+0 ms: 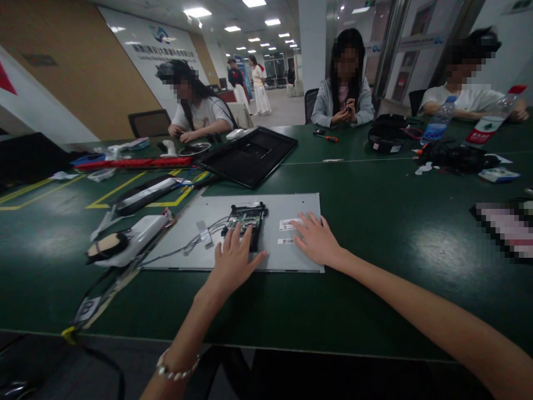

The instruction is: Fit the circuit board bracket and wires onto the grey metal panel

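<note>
Viewing remotely via head camera, I'm seeing a flat silver-grey metal panel [272,264] lying on the dark green tabletop [375,239]. A black-framed green circuit board [245,219] is sitting near the panel's centre. Left hand [233,260] is lying fingers-wide over the board's 6 o'clock end; whether it's pressing, I can't tell. Right hand [317,243] is resting spread, holding nothing, at the panel's 3 o'clock, fingers reaching the upper white paper label [287,224]. Thin grey cables [189,244] are running from the board toward 8 o'clock. A black rectangular frame [233,161] is lying at 12, an orange-handled screwdriver [331,139] at 1.
</note>
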`<state>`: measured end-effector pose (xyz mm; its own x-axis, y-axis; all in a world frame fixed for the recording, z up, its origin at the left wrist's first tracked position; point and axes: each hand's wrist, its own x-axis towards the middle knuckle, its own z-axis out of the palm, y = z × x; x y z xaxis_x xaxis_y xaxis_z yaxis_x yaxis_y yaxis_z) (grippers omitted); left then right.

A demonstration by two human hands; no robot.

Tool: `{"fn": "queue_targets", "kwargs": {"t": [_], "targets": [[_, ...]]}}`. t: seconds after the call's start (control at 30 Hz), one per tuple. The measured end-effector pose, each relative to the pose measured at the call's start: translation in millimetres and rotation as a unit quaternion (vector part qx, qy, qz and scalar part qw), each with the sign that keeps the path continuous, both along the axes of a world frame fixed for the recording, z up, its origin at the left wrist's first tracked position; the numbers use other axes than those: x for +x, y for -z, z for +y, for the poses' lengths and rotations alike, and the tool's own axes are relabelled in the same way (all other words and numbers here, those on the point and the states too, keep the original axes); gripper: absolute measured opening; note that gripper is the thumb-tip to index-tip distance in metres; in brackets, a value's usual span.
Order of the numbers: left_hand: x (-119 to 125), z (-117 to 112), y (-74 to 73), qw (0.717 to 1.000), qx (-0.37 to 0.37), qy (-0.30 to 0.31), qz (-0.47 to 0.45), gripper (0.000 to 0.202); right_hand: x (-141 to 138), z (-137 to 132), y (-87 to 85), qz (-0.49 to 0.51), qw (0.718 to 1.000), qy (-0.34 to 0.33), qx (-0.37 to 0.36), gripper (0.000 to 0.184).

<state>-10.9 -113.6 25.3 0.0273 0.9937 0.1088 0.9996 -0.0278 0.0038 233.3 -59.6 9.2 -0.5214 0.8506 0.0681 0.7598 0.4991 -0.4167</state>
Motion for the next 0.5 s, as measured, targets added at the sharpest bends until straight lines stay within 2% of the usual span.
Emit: {"fn": "queue_targets", "kwargs": {"t": [0.17,0.33,0.5], "targets": [[-17.1,22.0,2.4,1.0,-0.014,0.011,0.011,0.074,0.3,1.5,0.7,0.002,1.0,0.0,0.0,0.06],[-37.4,59.8,6.9,0.999,-0.009,0.041,0.01,0.08,1.6,2.2,1.1,0.0,1.0,-0.003,0.0,0.06],[-51.2,84.8,8.4,1.0,0.009,0.01,0.005,0.081,2.0,1.6,0.2,0.001,1.0,-0.004,-0.001,0.059]]}}
